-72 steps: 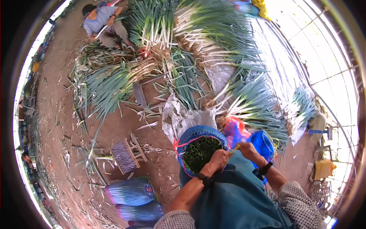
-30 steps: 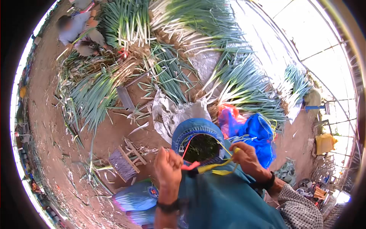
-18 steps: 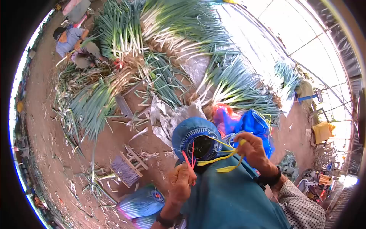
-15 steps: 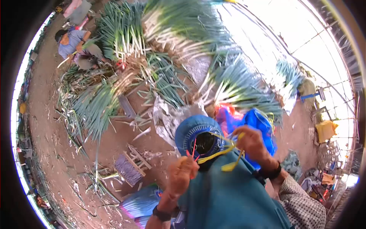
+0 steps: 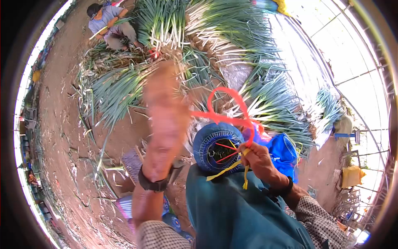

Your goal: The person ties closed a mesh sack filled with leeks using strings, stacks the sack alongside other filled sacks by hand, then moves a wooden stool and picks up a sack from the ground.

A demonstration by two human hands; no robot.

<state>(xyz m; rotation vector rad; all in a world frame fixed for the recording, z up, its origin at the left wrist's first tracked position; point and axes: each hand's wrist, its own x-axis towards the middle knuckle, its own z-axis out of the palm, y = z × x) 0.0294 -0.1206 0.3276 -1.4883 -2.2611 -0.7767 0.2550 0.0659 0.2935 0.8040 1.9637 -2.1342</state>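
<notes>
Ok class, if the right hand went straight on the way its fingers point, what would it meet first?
The right hand would probably meet the blue bag first, though depth is unclear from this view.

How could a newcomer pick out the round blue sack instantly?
Start at the dark teal apron, bottom centre. At its top edge sits the round blue fabric sack, mouth gathered. Unlike the brighter, crumpled blue bag just right of it, its mouth trails a red cord and a yellow cord.
</notes>
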